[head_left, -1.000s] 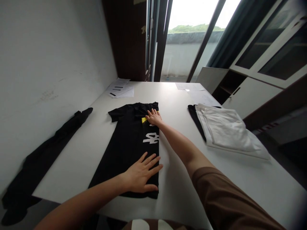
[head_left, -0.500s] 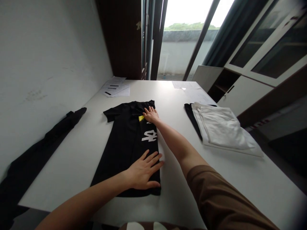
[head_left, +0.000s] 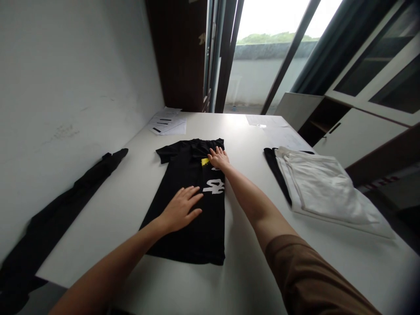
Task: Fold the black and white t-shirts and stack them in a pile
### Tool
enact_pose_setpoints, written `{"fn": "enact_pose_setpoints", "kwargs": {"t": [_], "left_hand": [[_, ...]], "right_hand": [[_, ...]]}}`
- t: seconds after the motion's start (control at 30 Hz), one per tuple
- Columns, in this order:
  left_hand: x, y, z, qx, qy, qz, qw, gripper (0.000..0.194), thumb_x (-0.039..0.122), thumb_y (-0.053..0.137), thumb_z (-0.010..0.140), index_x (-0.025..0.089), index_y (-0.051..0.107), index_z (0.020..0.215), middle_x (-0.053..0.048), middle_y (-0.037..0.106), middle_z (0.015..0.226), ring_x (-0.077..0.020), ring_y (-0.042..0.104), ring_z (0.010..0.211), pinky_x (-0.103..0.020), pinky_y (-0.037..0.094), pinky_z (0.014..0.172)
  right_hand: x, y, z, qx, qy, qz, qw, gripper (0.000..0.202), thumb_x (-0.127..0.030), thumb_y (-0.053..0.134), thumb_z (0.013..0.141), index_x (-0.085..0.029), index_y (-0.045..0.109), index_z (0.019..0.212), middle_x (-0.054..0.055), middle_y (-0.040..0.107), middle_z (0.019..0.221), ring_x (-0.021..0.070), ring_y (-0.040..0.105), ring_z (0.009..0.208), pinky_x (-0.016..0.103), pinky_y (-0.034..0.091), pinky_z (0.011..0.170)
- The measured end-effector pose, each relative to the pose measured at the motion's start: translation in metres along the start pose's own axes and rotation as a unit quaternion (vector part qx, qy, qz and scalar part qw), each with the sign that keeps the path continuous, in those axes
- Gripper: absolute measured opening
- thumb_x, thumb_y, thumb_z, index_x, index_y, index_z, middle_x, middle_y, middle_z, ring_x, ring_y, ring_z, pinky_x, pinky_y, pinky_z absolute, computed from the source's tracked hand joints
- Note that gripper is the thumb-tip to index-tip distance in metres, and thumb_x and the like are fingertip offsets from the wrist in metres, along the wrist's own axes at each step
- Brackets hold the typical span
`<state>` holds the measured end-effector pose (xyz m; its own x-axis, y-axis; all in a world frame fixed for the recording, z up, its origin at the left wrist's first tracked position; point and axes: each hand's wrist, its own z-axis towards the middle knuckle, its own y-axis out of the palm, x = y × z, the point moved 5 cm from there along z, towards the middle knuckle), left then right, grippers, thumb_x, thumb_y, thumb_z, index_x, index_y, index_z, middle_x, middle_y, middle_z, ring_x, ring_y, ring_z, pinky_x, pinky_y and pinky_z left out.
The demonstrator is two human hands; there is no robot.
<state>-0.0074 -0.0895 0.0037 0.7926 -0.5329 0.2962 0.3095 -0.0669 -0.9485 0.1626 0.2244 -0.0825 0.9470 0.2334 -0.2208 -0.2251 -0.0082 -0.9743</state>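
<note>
A black T-shirt (head_left: pixel 193 236) with a white and yellow print lies on the white table (head_left: pixel 252 205), its right side folded over into a straight edge. One short sleeve sticks out at the upper left. My left hand (head_left: pixel 182 208) is over the middle of the shirt, fingers stretched out, left of the white print. Near the collar, my right hand (head_left: pixel 219 157) lies flat on the folded part beside the yellow patch, covering some of the print. Neither hand grips the cloth.
To the right is a stack of folded white clothes (head_left: pixel 324 183) with a black garment (head_left: pixel 275 170) under it. Another black garment (head_left: pixel 75 192) lies along the left wall. Papers (head_left: pixel 170 122) rest at the far left corner, and more sheets (head_left: pixel 278 129) at the far right.
My left hand has moved from the shirt's lower right edge up and left to its middle. My right hand stays near the collar. The view has shifted slightly left.
</note>
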Motion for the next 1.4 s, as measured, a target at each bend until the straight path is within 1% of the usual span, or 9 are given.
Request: {"fn": "enact_pose_setpoints", "kwargs": {"t": [0.13, 0.23, 0.37, 0.6, 0.8, 0.97, 1.1, 1.27, 1.4], "left_hand": [[-0.074, -0.020, -0.036, 0.088, -0.164, 0.087, 0.979, 0.047, 0.038, 0.051, 0.102, 0.018, 0.054, 0.145, -0.012, 0.051, 0.151, -0.0283, 0.047, 0.138, -0.046, 0.037, 0.119], [-0.104, -0.020, -0.070, 0.098, -0.234, 0.135, 0.958, 0.047, 0.036, 0.052, 0.101, 0.018, 0.053, 0.144, -0.013, 0.058, 0.138, -0.0288, 0.053, 0.127, -0.044, 0.043, 0.111], [-0.111, -0.019, -0.088, 0.099, -0.291, 0.176, 0.935, 0.040, 0.040, 0.054, 0.099, 0.018, 0.058, 0.132, -0.013, 0.062, 0.121, -0.0292, 0.057, 0.114, -0.041, 0.046, 0.100], [-0.109, -0.018, -0.075, 0.031, -0.316, 0.129, 0.940, 0.022, 0.042, 0.058, 0.099, 0.020, 0.062, 0.096, -0.008, 0.066, 0.102, -0.0249, 0.063, 0.099, -0.035, 0.046, 0.087], [-0.107, -0.021, -0.081, 0.013, -0.312, 0.057, 0.948, 0.012, 0.030, 0.053, 0.103, 0.022, 0.060, 0.099, -0.005, 0.071, 0.102, -0.0224, 0.067, 0.096, -0.031, 0.046, 0.080], [-0.106, -0.021, -0.086, -0.030, -0.354, 0.010, 0.935, 0.013, 0.033, 0.052, 0.103, 0.024, 0.054, 0.112, -0.004, 0.073, 0.099, -0.0237, 0.072, 0.091, -0.031, 0.046, 0.072], [-0.102, -0.023, -0.090, -0.030, -0.332, -0.062, 0.941, 0.023, 0.030, 0.062, 0.096, 0.024, 0.049, 0.114, -0.004, 0.072, 0.104, -0.0254, 0.072, 0.096, -0.032, 0.048, 0.077], [-0.084, -0.025, -0.095, -0.033, -0.248, -0.206, 0.946, 0.034, 0.026, 0.061, 0.091, 0.026, 0.047, 0.121, -0.002, 0.071, 0.093, -0.0261, 0.072, 0.095, -0.036, 0.053, 0.082], [-0.057, -0.026, -0.089, -0.054, -0.178, -0.269, 0.945, 0.048, 0.026, 0.063, 0.090, 0.028, 0.047, 0.135, -0.006, 0.072, 0.116, -0.0276, 0.066, 0.122, -0.038, 0.052, 0.097]], "right_hand": [[0.001, -0.002, 0.000, -0.001, 0.000, -0.001, 1.000, 0.066, -0.056, 0.028, 0.106, -0.023, 0.031, 0.163, 0.014, 0.018, 0.170, 0.0311, 0.011, 0.158, 0.052, 0.012, 0.124], [-0.009, -0.009, -0.002, 0.032, 0.013, 0.003, 0.999, 0.060, -0.047, 0.035, 0.105, -0.018, 0.042, 0.157, 0.017, 0.027, 0.167, 0.0337, 0.020, 0.155, 0.054, 0.016, 0.122], [-0.063, -0.018, -0.007, 0.103, -0.030, 0.022, 0.994, 0.045, -0.033, 0.045, 0.100, -0.015, 0.059, 0.139, 0.019, 0.048, 0.152, 0.0331, 0.038, 0.144, 0.050, 0.025, 0.119], [-0.230, 0.001, -0.012, 0.091, -0.226, 0.111, 0.963, 0.045, -0.042, 0.053, 0.100, -0.023, 0.057, 0.140, 0.009, 0.061, 0.138, 0.0267, 0.052, 0.128, 0.040, 0.032, 0.115], [-0.298, 0.021, 0.010, 0.059, -0.071, 0.121, 0.988, 0.067, -0.060, 0.059, 0.094, -0.019, 0.048, 0.146, 0.019, 0.056, 0.138, 0.0350, 0.049, 0.127, 0.049, 0.038, 0.106], [-0.299, 0.024, 0.026, 0.087, -0.044, 0.063, 0.993, 0.039, -0.039, 0.055, 0.097, -0.016, 0.061, 0.128, 0.021, 0.055, 0.137, 0.0346, 0.046, 0.128, 0.050, 0.038, 0.105], [-0.283, 0.021, 0.046, 0.049, -0.060, 0.075, 0.994, 0.029, -0.024, 0.049, 0.097, -0.018, 0.063, 0.121, 0.017, 0.064, 0.127, 0.0304, 0.054, 0.120, 0.042, 0.045, 0.098], [-0.252, 0.003, 0.071, 0.037, 0.014, 0.212, 0.976, 0.033, -0.032, 0.043, 0.099, -0.021, 0.062, 0.123, 0.012, 0.070, 0.120, 0.0275, 0.064, 0.109, 0.037, 0.051, 0.093], [-0.206, -0.029, 0.084, 0.086, 0.054, 0.363, 0.926, 0.044, -0.034, 0.037, 0.098, -0.017, 0.063, 0.129, 0.010, 0.072, 0.113, 0.0248, 0.065, 0.104, 0.036, 0.054, 0.091]]}}
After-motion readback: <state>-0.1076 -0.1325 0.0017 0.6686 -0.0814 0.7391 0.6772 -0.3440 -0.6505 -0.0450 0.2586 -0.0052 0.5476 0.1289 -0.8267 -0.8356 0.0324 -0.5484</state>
